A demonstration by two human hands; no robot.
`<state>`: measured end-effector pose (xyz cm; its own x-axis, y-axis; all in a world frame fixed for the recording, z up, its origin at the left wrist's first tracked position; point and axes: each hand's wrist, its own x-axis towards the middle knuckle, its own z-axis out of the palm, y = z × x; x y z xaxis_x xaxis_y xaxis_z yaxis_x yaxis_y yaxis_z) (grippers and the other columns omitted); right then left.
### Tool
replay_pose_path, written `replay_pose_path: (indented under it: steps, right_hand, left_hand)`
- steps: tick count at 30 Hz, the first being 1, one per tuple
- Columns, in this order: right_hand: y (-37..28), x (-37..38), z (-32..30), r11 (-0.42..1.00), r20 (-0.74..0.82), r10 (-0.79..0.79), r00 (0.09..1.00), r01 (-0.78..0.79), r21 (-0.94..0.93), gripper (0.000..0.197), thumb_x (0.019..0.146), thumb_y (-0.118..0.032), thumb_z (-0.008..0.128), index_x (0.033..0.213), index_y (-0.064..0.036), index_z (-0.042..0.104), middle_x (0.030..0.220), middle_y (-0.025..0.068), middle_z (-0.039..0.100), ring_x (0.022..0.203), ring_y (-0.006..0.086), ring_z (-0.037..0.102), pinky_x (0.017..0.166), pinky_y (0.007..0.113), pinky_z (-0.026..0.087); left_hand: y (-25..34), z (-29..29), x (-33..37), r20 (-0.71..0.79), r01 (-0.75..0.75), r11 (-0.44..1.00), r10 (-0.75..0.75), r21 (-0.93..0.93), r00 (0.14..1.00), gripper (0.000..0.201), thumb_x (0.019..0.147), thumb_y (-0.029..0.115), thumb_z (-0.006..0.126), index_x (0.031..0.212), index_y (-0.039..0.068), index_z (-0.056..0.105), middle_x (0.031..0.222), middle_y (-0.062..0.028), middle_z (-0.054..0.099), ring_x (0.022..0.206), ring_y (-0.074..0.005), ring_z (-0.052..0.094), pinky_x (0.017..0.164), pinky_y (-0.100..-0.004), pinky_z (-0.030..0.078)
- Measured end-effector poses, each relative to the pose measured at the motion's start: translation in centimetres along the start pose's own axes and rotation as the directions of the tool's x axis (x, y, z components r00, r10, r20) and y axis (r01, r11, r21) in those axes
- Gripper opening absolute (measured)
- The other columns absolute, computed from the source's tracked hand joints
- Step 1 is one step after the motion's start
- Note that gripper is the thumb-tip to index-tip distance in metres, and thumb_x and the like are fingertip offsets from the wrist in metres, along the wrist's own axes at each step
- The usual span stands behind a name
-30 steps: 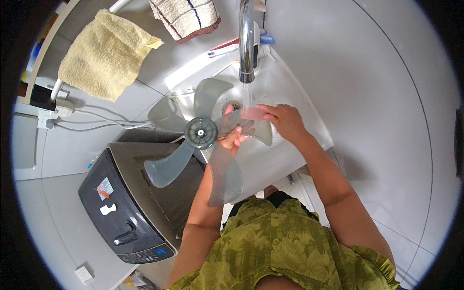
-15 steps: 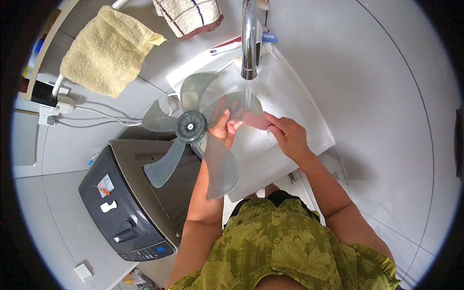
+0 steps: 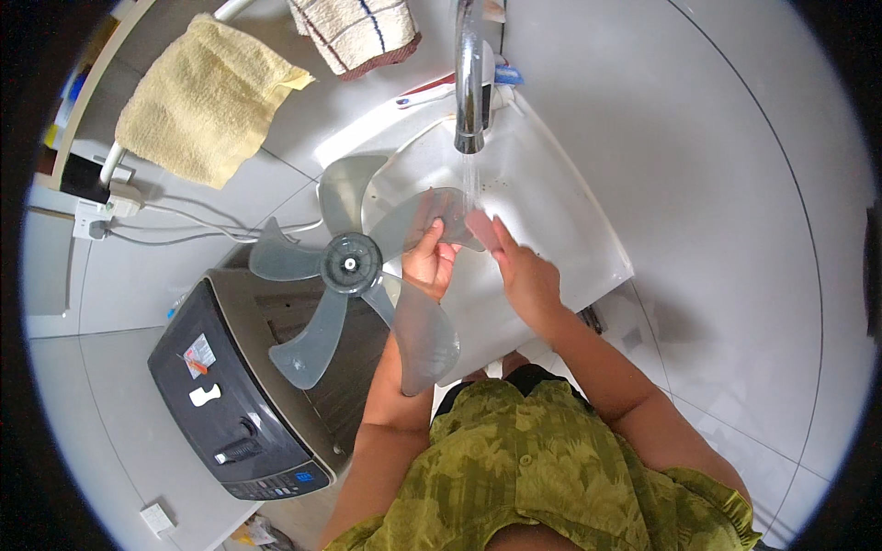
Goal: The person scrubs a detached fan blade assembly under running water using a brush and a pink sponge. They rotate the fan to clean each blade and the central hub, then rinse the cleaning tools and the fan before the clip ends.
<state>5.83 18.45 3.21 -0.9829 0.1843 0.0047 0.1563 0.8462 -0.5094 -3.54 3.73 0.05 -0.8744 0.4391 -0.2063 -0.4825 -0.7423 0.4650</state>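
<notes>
From my seat I watch the person's left hand (image 3: 429, 262) holding one blade of the grey translucent fan (image 3: 351, 264), the thumb laid over the upper face and the other fingers underneath, dimly visible through the plastic; I read that grip as closed on the blade, about midway along it. The fan has five blades around a dark round hub, which lies to the left of this hand; the gripped blade reaches over the white sink (image 3: 579, 230), while other blades hang past its left side, over the washing machine (image 3: 230, 404). The right hand (image 3: 530, 278) has a small pink pad (image 3: 480, 229) pinched between thumb and fingers, a narrow grip, right at the tip of the held blade; I cannot tell whether the pad presses on it. Above them I see the chrome tap (image 3: 469, 101) running, its stream of water (image 3: 471, 174) falling by that same blade tip. Behind the tap, on the sink's back ledge, lies a red and white brush (image 3: 427, 94). To the upper left I have a yellow towel (image 3: 207, 101) on a rail, a checked towel (image 3: 358, 32) near it, and a white plug (image 3: 124, 201) in the wall. The person's green patterned top (image 3: 528, 459) fills the lower middle of my view
</notes>
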Motion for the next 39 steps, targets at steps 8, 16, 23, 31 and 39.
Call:
replay_pose_path:
  steps: [8,16,23,31,39]
  right_hand:
    - [-0.3,3.5,1.3,0.996,-0.123,-0.076,0.989,0.070,-0.053,0.051,0.094,-0.026,0.049,0.142,-0.0154,0.034,0.074,0.0159,0.063,0.061,0.0322,0.063,0.054,0.044,0.049]
    - [-0.3,2.2,0.7,0.999,-0.011,0.005,1.000,-0.006,-0.044,0.051,0.094,-0.026,0.049,0.142,-0.0142,0.034,0.071,0.0148,0.062,0.062,0.0331,0.062,0.054,0.045,0.048]
    - [0.3,-0.5,1.4,1.000,0.025,-0.028,0.999,0.027,0.011,0.048,0.095,-0.026,0.048,0.140,-0.0141,0.038,0.071,0.0143,0.062,0.062,0.0333,0.062,0.054,0.044,0.048]
    - [-0.3,3.6,1.0,0.999,-0.044,-0.039,0.998,0.037,-0.039,0.048,0.095,-0.027,0.048,0.140,-0.0153,0.037,0.072,0.0140,0.063,0.064,0.0316,0.064,0.056,0.043,0.050]
    - [-0.3,3.1,0.2,0.997,0.022,0.071,0.997,-0.070,-0.042,0.048,0.095,-0.025,0.049,0.140,-0.0154,0.038,0.074,0.0155,0.063,0.066,0.0342,0.062,0.057,0.045,0.048]
  left_hand:
    - [-1.8,0.0,-0.1,0.011,-0.047,0.999,0.046,0.016,0.999,0.055,0.093,0.001,0.051,0.142,0.022,0.034,0.132,-0.0076,0.048,0.121,-0.0238,0.048,0.100,-0.0429,0.042]
    - [-2.5,-0.7,-0.2,0.015,-0.003,0.999,0.004,-0.052,1.000,0.057,0.093,0.001,0.047,0.145,0.016,0.029,0.135,-0.0118,0.046,0.120,-0.0255,0.049,0.100,-0.0402,0.042]
    - [-0.6,-0.3,-0.1,-0.001,-0.023,0.998,0.023,0.059,1.000,0.054,0.094,0.001,0.045,0.144,0.015,0.031,0.135,-0.0100,0.045,0.121,-0.0238,0.048,0.102,-0.0385,0.040]
    - [-1.6,0.9,0.0,-0.028,0.026,0.997,-0.023,0.079,0.999,0.055,0.093,0.000,0.046,0.144,0.012,0.031,0.136,-0.0081,0.045,0.120,-0.0222,0.048,0.100,-0.0366,0.041]
    - [-2.0,0.0,-0.1,0.006,0.011,0.993,-0.011,0.120,1.000,0.054,0.094,0.002,0.048,0.145,0.013,0.032,0.133,-0.0068,0.047,0.116,-0.0204,0.051,0.094,-0.0338,0.044]
